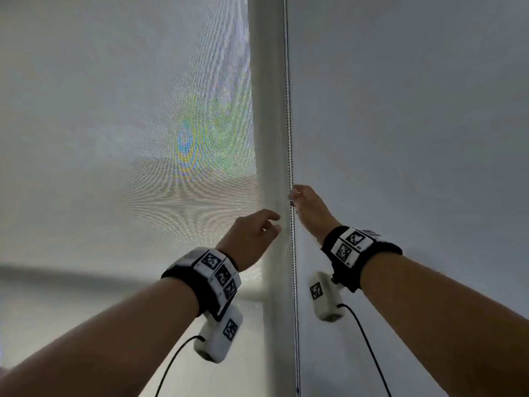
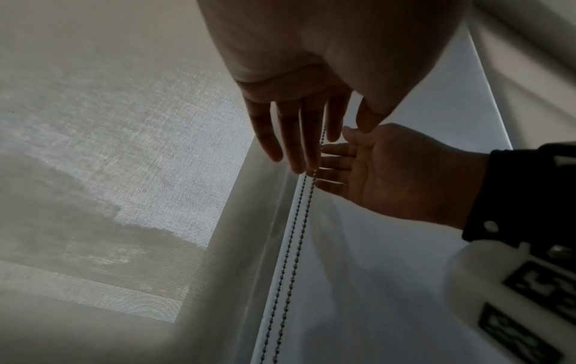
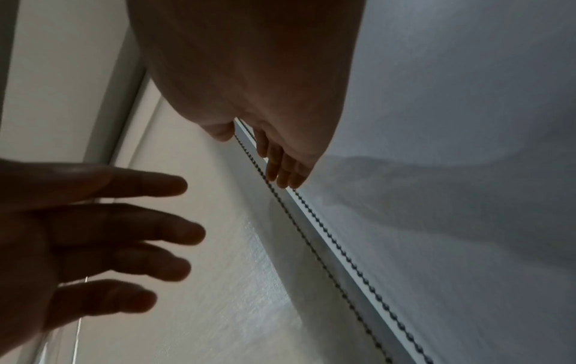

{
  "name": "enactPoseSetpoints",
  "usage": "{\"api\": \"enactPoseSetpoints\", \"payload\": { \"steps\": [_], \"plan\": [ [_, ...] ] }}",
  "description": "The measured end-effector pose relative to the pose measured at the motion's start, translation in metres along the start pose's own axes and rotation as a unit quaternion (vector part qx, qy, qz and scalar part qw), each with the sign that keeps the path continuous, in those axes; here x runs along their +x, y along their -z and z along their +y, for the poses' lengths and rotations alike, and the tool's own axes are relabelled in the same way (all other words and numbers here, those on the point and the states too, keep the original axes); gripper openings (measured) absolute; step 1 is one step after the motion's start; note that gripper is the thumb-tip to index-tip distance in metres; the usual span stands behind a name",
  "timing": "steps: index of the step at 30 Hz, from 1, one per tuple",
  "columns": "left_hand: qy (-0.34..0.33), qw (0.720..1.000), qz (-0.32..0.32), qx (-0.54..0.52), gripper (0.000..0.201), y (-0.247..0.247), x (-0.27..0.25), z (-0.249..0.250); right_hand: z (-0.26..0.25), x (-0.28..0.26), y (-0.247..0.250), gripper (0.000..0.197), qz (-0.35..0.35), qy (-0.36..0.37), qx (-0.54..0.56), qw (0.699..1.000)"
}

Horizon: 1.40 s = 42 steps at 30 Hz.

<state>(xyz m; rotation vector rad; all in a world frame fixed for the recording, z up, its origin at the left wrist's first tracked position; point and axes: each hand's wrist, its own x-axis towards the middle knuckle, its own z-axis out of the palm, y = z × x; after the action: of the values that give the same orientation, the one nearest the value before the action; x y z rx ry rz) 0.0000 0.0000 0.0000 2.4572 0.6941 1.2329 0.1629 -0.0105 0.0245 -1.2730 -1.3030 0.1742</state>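
A person reaches up to work the bead chain (image 1: 289,124) that hangs along a white window post (image 1: 267,81), between a sheer mesh blind (image 1: 128,110) on the left and an opaque blind (image 1: 415,110) on the right. The step in hand appears to be taking hold of the chain. The right hand (image 1: 309,209) is released, its straight fingers touching the chain from the right with the thumb apart on the other side. The left hand (image 1: 252,236), lower and just to the left, is also released, fingers spread and holding nothing. The next move likely calls for picking out a single strand and pinching it before pulling down. Counted: two hands, two blinds, one post and one chain, which shows as two strands in the wrist views.
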Motion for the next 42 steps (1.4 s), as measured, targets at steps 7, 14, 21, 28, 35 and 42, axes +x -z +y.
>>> {"api": "enactPoseSetpoints", "payload": {
  "steps": [7,14,21,28,35,42],
  "plan": [
    [0.026,0.999,0.000,-0.021,0.032,-0.010,0.011,-0.009,0.007,-0.006,-0.012,0.028,0.004,-0.006,0.117,0.993],
    [0.025,0.998,0.024,-0.052,0.027,-0.019,0.015,0.002,0.005,-0.018,-0.012,0.030,0.101,0.057,0.053,0.992],
    [0.013,0.993,0.039,-0.114,0.023,-0.027,0.021,0.015,-0.001,-0.040,-0.010,0.039,0.125,0.082,0.100,0.984],
    [-0.005,0.985,0.049,-0.165,0.031,-0.036,0.021,0.029,0.006,-0.074,-0.014,0.043,0.088,0.086,0.134,0.983],
    [0.060,0.957,0.051,-0.280,0.035,-0.049,0.014,0.051,0.053,-0.115,-0.032,0.038,0.093,0.012,0.136,0.986],
    [0.136,0.887,0.062,-0.437,0.031,-0.064,0.005,0.065,0.073,-0.162,-0.025,0.038,0.069,-0.032,0.147,0.986]
  ]
}}
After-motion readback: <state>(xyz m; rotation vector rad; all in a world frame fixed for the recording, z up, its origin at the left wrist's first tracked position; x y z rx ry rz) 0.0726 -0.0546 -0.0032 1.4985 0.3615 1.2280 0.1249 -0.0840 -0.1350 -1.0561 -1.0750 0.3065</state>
